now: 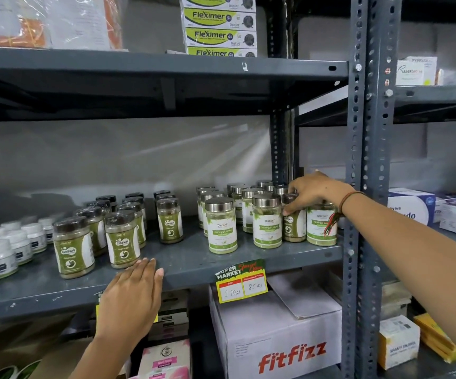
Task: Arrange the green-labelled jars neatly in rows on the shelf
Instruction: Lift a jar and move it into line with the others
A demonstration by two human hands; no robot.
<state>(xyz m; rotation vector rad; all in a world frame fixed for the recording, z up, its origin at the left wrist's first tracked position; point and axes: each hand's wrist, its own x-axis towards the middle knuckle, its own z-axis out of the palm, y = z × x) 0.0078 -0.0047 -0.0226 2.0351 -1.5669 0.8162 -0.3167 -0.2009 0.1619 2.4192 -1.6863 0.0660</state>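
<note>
Dark-lidded green-labelled jars [123, 239] stand in rows on the left half of the grey shelf [194, 262]. One more dark-lidded green-labelled jar [293, 227] stands on the right among silver-lidded jars with white and green labels [221, 225]. My right hand [314, 194] is closed around the top of that jar, between two silver-lidded jars. My left hand [133, 294] rests flat and open on the shelf's front edge, just below the front row of dark-lidded jars, holding nothing.
Small white jars [2, 253] crowd the shelf's left end. A perforated steel upright [358, 187] stands just right of my right hand. A yellow price tag [241, 281] hangs from the shelf edge. A white fitfizz carton [276, 335] sits below. Green boxes [218, 26] are stacked above.
</note>
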